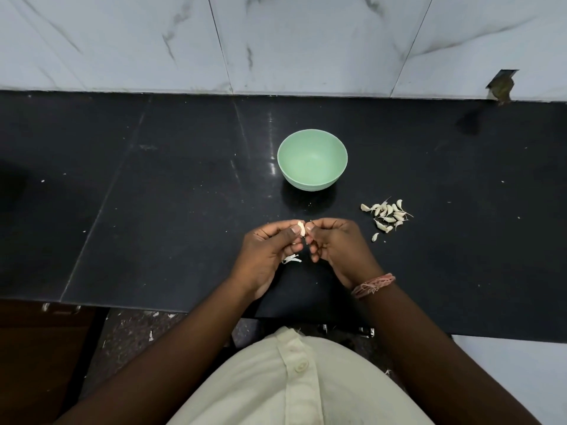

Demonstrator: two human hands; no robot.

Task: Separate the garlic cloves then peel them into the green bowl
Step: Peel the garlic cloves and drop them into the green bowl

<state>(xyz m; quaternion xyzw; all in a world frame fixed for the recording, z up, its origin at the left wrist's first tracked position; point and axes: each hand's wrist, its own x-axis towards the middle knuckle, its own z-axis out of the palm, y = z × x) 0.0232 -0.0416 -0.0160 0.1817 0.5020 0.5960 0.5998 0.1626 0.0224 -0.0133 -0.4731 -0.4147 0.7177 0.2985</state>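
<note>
- While the left hand (270, 245) pinches a clove (301, 229), the right hand (333, 240) pinches its other side, fingers curled.
- Bowl (312, 160): beyond both hands, upright.
- Clove pile (387, 214): just right of the right hand.
- Skins (291, 259): beneath the left hand.

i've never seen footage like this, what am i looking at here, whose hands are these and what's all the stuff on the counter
There is no machine here. A person wears a camera on their head, so this one picture looks down at their own two hands over a black counter against a marble-tiled wall.

The left hand and the right hand meet in the middle and together pinch one garlic clove, apparently peeling it. A few scraps of peel lie just beneath the hands.

Beyond the hands stands a green bowl, which looks empty. To the right lies a small pile of separated cloves, skins apparently still on. The right wrist wears a pinkish thread band.
</note>
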